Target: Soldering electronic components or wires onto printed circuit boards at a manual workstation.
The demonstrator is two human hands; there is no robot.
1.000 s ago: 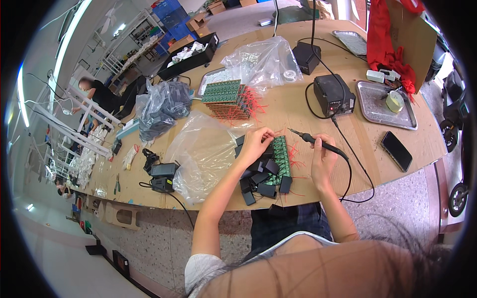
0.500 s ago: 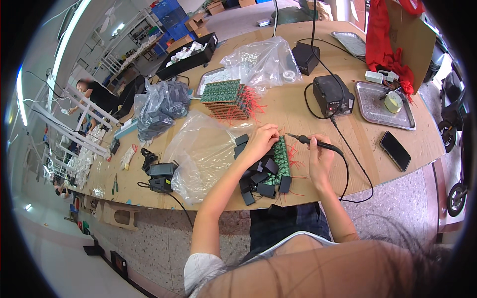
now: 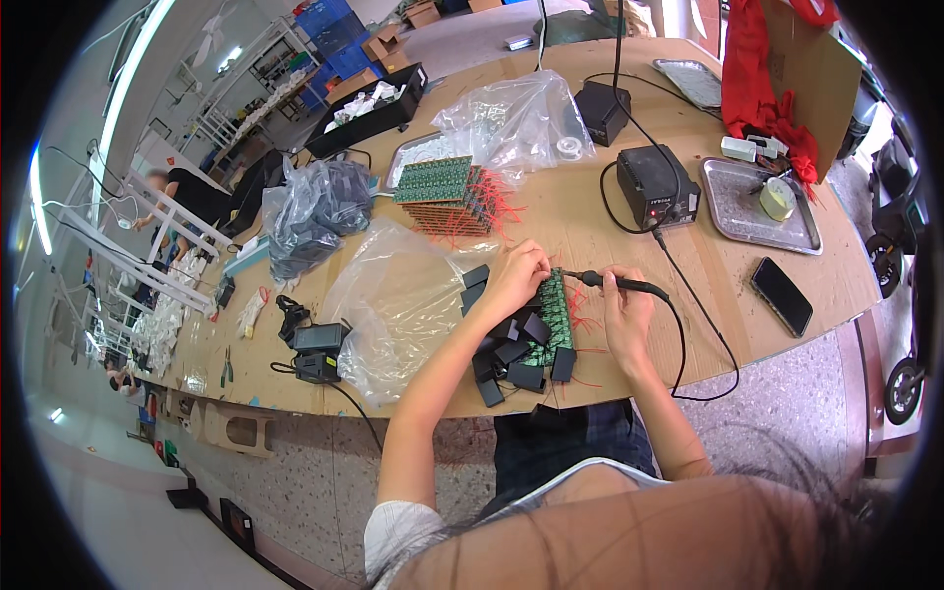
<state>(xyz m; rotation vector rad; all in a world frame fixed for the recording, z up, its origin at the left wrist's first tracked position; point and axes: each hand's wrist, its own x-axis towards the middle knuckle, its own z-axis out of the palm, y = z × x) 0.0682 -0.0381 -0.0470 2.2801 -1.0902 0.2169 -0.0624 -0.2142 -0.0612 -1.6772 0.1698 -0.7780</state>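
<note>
My right hand (image 3: pixel 627 309) pinches the slim black soldering iron (image 3: pixel 591 279), tip leftward at the oblong green circuit board (image 3: pixel 558 311); my left hand (image 3: pixel 523 275) bunches, contents unclear.

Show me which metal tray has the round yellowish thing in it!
The tray just beyond the phone. Only there does a round yellowish thing show; the far tray and the one beside the stacked boards show none.

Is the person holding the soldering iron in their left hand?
No: the right hand holds the soldering iron, while the left hand is at the green board's far end.
</note>
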